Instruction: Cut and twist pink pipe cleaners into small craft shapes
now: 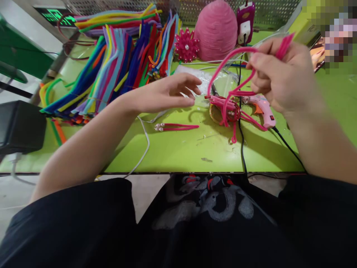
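My right hand [279,74] is raised at the right, its fingers closed around a bunch of pink pipe cleaners [285,44]. Some stick out above the fist; others loop down to the left. My left hand [178,91] hovers over the table with fingers apart and nothing in it. Beneath the loops, short pink pieces [223,102] lie on a round, gold-rimmed object [213,113], partly hidden. A pink hot glue gun [263,109] rests below my right hand. In front of my left hand lie pink stems with pearl beads [159,127] at one end.
Bundles of coloured pipe cleaners [108,70] fill the left and back. A pink dome [216,29] and a pink pipe-cleaner flower [186,45] stand behind. A black cable [242,149] and a white cord [146,145] cross the green table [178,156]. A black box [22,126] sits left.
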{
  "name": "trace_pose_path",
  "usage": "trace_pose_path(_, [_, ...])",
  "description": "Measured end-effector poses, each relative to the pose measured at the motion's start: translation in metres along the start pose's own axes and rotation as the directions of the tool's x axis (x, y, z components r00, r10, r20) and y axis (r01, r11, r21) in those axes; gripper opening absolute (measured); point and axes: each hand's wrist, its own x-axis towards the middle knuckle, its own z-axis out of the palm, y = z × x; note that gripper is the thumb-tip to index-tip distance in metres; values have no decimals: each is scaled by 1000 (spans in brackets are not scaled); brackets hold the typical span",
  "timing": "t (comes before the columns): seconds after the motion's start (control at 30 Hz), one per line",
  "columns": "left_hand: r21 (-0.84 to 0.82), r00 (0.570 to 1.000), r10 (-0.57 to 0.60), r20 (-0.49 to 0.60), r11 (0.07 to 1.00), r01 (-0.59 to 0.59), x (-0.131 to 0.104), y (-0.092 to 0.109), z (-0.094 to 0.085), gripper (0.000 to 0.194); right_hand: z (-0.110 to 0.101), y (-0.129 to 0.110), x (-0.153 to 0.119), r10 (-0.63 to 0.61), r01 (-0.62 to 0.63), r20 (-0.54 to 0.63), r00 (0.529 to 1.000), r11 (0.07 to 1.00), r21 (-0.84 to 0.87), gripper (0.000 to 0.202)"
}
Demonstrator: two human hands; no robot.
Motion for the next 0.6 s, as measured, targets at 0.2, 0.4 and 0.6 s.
trace_pose_path(0.2, [387, 994, 103, 44, 915, -112, -5, 3, 38, 73, 2, -12, 2, 86, -45, -121, 989, 951, 306, 26])
trace_pose_path(0.4, [1, 898, 383, -216, 920, -392, 19, 21, 98, 66, 22, 3, -1, 58, 75, -215, 975, 824, 561, 40])
trace_pose_path(0.6, [-54, 739, 313, -596, 903, -426, 56, 48, 82, 53, 38, 12, -15, 85, 42, -193, 978, 818, 574, 40])
